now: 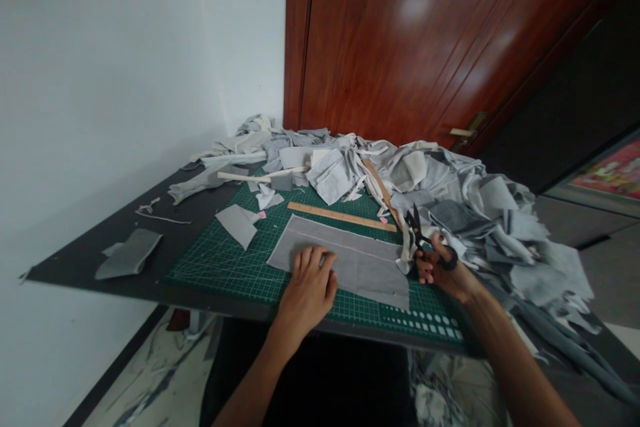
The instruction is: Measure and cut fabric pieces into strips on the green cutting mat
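A grey piece of fabric (345,253) with a pale line along its upper part lies on the green cutting mat (210,263). My left hand (310,283) rests on its lower left part, palm down and fingers apart. Off the right end of the fabric, my right hand (445,272) grips black-handled scissors (420,232). Their blades point up and away, parted, close to some pale scraps. Just beyond the fabric's far edge lies a wooden ruler (343,217).
A heap of grey and white cloth (450,187) runs along the back and right of the dark table (65,267). Small offcuts (237,223) and a folded grey piece (131,253) lie to the left. A brown wooden strip (383,187) leans among the scraps. Behind stands a wooden door (400,47).
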